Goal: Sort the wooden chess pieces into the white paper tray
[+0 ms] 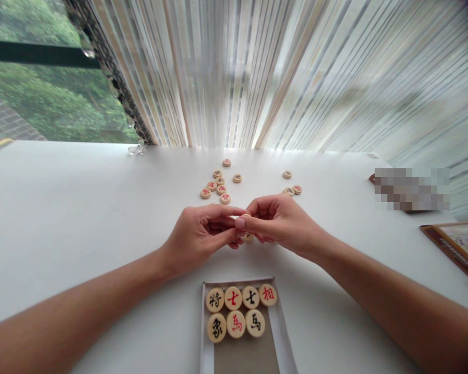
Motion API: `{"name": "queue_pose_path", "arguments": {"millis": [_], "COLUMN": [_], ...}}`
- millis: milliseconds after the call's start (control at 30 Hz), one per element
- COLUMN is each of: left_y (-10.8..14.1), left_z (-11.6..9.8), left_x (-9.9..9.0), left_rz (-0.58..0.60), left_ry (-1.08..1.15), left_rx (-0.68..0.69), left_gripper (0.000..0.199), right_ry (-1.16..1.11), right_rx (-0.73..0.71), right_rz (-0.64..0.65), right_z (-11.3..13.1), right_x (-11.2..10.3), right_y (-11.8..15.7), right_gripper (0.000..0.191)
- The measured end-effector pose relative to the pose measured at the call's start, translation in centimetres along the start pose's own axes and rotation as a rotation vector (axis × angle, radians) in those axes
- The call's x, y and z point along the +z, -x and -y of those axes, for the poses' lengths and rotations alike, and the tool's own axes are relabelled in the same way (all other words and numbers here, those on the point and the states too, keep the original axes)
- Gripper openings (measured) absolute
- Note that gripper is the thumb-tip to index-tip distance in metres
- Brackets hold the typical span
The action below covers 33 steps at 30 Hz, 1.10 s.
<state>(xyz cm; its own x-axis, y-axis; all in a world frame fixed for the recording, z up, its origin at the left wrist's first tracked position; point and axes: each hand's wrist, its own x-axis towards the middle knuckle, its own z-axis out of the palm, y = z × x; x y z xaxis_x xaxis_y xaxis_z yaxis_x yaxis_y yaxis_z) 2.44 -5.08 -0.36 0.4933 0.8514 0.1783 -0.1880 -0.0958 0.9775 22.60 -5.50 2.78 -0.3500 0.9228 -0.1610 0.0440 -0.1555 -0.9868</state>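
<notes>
From my remote head view, I take the shallow box [245, 358] as my landmark: straight white walls, a flat grey-brown floor and two rows of round, pale wooden-looking discs. I read the far row [233, 298] as black 将, red 士, black 士 and red 相; the near row [236, 324] shows black 象, red 馬 and black 馬. Beyond the box, the right hand [281, 223] pinches a held disc [247, 220] between thumb and fingers, its face mostly covered. The left hand [208, 234] meets it there, thumb and forefinger extended with a narrow gap between them; I can't tell how firmly they grip. A partly hidden disc [248, 236] with black marking shows just under the right thumb, but I can't tell what supports it. Farther beyond the box, loose discs [221, 189] with red or black characters lie on the smooth white table [81, 208], some touching; to their right are three more discs [297, 189]. Well to the box's right, a brown-edged printed item [456, 249] carries pale lettering too small for me to read, and a second item [411, 192] is pixelated. Striped, hanging curtains [226, 72] rise behind the table.
</notes>
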Motion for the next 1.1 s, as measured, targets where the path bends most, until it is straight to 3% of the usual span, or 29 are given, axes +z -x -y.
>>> {"name": "queue_pose_path", "arguments": {"millis": [833,1100], "left_y": [-0.23,-0.29], "left_z": [-0.21,-0.27], "left_x": [-0.26,-0.19], "left_rz": [0.015,0.001], "left_ry": [-0.023,0.004], "left_rx": [0.076,0.069], "left_gripper": [0.031,0.029], "right_ry": [-0.037,-0.112], "right_rx": [-0.034,-0.036], "right_rz": [0.065,0.104], "right_z": [0.28,0.1], "right_x": [-0.42,-0.86], "right_y": [0.24,-0.03], "right_gripper": [0.036,0.011]}}
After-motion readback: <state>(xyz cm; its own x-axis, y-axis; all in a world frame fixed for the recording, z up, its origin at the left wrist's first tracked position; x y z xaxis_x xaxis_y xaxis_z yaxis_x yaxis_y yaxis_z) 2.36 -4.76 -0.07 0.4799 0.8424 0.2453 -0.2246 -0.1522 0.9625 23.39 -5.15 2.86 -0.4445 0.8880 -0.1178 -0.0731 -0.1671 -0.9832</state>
